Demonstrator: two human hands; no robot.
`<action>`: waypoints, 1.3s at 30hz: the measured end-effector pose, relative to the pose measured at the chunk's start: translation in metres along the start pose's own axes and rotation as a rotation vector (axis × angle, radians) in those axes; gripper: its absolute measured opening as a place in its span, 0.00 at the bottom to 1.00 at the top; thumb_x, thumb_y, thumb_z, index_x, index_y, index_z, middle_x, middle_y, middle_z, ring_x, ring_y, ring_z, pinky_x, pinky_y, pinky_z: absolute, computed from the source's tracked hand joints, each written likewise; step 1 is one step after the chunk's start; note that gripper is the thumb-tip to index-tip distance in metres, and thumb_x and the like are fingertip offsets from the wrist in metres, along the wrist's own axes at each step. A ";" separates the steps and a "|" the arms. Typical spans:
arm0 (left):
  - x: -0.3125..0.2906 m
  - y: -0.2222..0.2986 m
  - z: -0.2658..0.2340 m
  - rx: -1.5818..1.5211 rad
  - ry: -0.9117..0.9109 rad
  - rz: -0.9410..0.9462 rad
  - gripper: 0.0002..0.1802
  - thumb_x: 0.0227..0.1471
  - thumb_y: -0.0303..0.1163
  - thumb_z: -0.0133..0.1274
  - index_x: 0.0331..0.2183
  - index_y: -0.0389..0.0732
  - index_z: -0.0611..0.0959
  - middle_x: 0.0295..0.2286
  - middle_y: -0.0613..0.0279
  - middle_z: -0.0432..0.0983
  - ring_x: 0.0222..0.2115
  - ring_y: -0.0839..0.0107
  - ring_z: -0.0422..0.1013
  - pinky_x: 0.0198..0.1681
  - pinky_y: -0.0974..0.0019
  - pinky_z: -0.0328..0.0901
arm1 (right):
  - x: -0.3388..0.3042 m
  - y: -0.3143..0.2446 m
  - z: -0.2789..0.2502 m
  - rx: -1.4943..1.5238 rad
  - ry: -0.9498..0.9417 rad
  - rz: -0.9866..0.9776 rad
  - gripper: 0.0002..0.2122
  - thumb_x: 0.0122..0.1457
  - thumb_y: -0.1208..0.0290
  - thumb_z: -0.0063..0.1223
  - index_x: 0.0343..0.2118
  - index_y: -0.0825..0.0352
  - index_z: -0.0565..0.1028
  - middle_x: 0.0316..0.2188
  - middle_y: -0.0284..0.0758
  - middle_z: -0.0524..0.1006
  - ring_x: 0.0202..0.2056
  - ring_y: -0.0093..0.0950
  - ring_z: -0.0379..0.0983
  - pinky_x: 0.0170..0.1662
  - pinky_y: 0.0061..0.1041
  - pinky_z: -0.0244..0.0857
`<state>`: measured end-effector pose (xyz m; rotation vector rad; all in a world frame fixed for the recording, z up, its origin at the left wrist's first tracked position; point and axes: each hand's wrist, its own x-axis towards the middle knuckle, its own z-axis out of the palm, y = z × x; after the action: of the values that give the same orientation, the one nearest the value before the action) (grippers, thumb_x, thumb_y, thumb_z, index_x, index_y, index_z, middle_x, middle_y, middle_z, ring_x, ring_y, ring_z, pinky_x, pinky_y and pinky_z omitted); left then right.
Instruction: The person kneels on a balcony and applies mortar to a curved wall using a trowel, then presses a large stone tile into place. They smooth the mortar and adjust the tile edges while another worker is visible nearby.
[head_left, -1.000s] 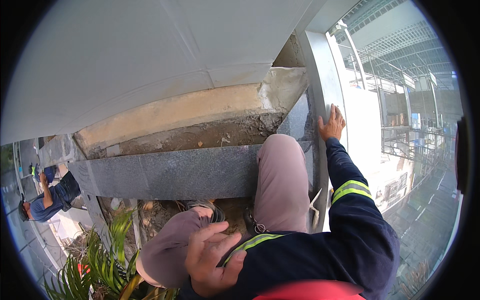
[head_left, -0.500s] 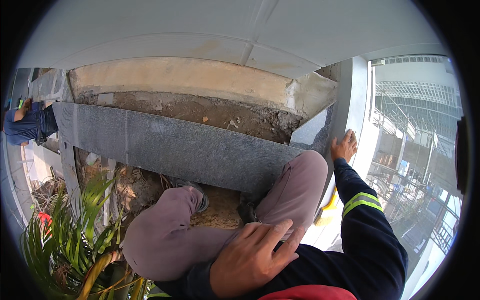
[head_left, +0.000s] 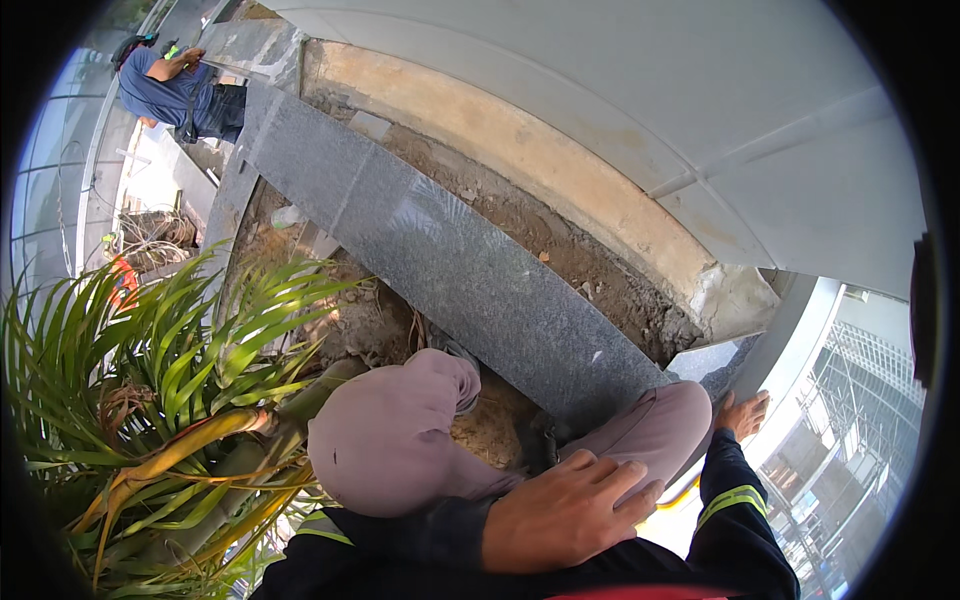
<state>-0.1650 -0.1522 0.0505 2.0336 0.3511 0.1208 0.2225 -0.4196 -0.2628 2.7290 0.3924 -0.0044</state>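
Observation:
My right hand (head_left: 742,412) lies on the pale upright frame (head_left: 792,335) at the right, its fingers spread and wrapped around no object. Low in the middle, my left hand (head_left: 570,512) hovers over or rests on my thigh; I cannot tell whether it touches. Its fingers are loosely bent and apart, with nothing in them. In front of my knees a long grey stone slab (head_left: 450,265) runs from upper left to lower right. A smaller grey slab piece (head_left: 712,362) stands by its right end, near my right hand.
A trench of soil (head_left: 500,215) lies between the slab and a cream ledge (head_left: 500,130). A grey panel wall (head_left: 700,110) overhangs it. Palm fronds (head_left: 150,370) crowd the left. Another person (head_left: 180,95) works at the far left. Part of a yellow brush (head_left: 680,497) shows beside my right arm.
My view has swung left and tilted, so the slab now slants and more palm and the other person show. My left fingers have curled slightly. My right hand stays against the frame.

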 end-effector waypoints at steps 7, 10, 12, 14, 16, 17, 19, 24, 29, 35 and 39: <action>0.010 0.000 0.003 -0.035 -0.011 0.042 0.32 0.57 0.37 0.62 0.60 0.37 0.73 0.50 0.46 0.71 0.47 0.52 0.75 0.52 0.52 0.68 | 0.002 -0.002 0.000 -0.011 -0.011 0.017 0.45 0.60 0.53 0.64 0.73 0.63 0.49 0.72 0.42 0.55 0.71 0.41 0.52 0.69 0.45 0.52; 0.012 -0.001 0.001 -0.059 -0.035 0.049 0.31 0.58 0.38 0.61 0.60 0.38 0.73 0.50 0.47 0.71 0.49 0.52 0.74 0.52 0.51 0.68 | 0.003 0.003 0.002 -0.011 0.000 0.012 0.46 0.60 0.54 0.64 0.74 0.63 0.49 0.73 0.42 0.54 0.71 0.41 0.52 0.69 0.44 0.53; 0.012 -0.002 0.001 -0.067 -0.060 0.035 0.31 0.58 0.38 0.61 0.60 0.38 0.73 0.50 0.47 0.71 0.49 0.53 0.73 0.52 0.51 0.68 | -0.001 -0.001 0.005 -0.004 0.014 -0.002 0.46 0.60 0.54 0.64 0.74 0.63 0.49 0.73 0.42 0.54 0.71 0.41 0.52 0.69 0.44 0.53; 0.010 -0.003 0.002 -0.056 -0.071 0.017 0.32 0.58 0.38 0.61 0.60 0.38 0.73 0.50 0.47 0.71 0.48 0.53 0.74 0.52 0.52 0.68 | 0.001 0.000 0.005 -0.016 0.020 0.004 0.46 0.60 0.53 0.64 0.74 0.63 0.48 0.72 0.41 0.54 0.71 0.42 0.53 0.68 0.44 0.54; 0.012 -0.004 -0.001 -0.034 -0.041 0.022 0.31 0.58 0.38 0.61 0.60 0.38 0.74 0.50 0.47 0.71 0.46 0.54 0.75 0.51 0.52 0.68 | 0.000 -0.001 0.002 -0.017 -0.004 0.018 0.46 0.60 0.53 0.64 0.74 0.64 0.48 0.72 0.42 0.54 0.70 0.42 0.53 0.68 0.45 0.54; 0.012 -0.004 -0.002 -0.023 -0.026 0.024 0.31 0.58 0.38 0.61 0.60 0.37 0.74 0.49 0.48 0.71 0.45 0.54 0.75 0.51 0.53 0.68 | 0.001 -0.002 0.001 -0.017 -0.016 0.024 0.46 0.60 0.53 0.64 0.74 0.64 0.48 0.72 0.42 0.54 0.70 0.42 0.53 0.68 0.45 0.54; 0.011 -0.005 -0.003 -0.011 -0.017 0.022 0.31 0.58 0.38 0.60 0.59 0.37 0.74 0.49 0.48 0.72 0.43 0.53 0.75 0.50 0.53 0.69 | 0.000 0.000 0.005 -0.029 0.009 0.007 0.46 0.61 0.52 0.63 0.74 0.64 0.48 0.72 0.42 0.55 0.70 0.42 0.53 0.68 0.45 0.54; 0.011 -0.007 0.000 -0.021 0.017 0.023 0.30 0.59 0.38 0.60 0.58 0.37 0.75 0.48 0.48 0.72 0.41 0.53 0.75 0.49 0.53 0.69 | 0.001 0.000 0.004 -0.053 0.009 -0.001 0.45 0.61 0.51 0.62 0.74 0.65 0.48 0.72 0.43 0.55 0.70 0.42 0.54 0.68 0.45 0.54; 0.010 -0.006 -0.003 0.005 -0.001 0.027 0.28 0.58 0.37 0.60 0.58 0.37 0.76 0.48 0.48 0.72 0.42 0.56 0.75 0.48 0.54 0.69 | 0.001 -0.002 0.001 -0.050 0.003 0.010 0.45 0.61 0.52 0.62 0.74 0.65 0.48 0.72 0.43 0.55 0.70 0.42 0.54 0.68 0.44 0.54; 0.011 -0.006 0.001 0.008 0.037 0.058 0.28 0.58 0.36 0.59 0.57 0.36 0.76 0.46 0.48 0.73 0.44 0.57 0.75 0.48 0.55 0.69 | 0.000 -0.001 0.000 -0.022 -0.009 0.015 0.45 0.61 0.53 0.62 0.74 0.65 0.48 0.72 0.43 0.55 0.70 0.43 0.53 0.68 0.45 0.54; 0.010 -0.003 -0.004 -0.012 0.028 0.053 0.26 0.60 0.35 0.57 0.57 0.35 0.76 0.46 0.48 0.73 0.45 0.57 0.76 0.47 0.55 0.69 | -0.001 -0.005 -0.005 -0.016 -0.018 0.015 0.45 0.62 0.54 0.62 0.74 0.65 0.48 0.72 0.44 0.54 0.70 0.43 0.53 0.68 0.45 0.54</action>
<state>-0.1570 -0.1445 0.0495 2.0313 0.3131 0.1846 0.2202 -0.4141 -0.2603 2.7142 0.3654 -0.0216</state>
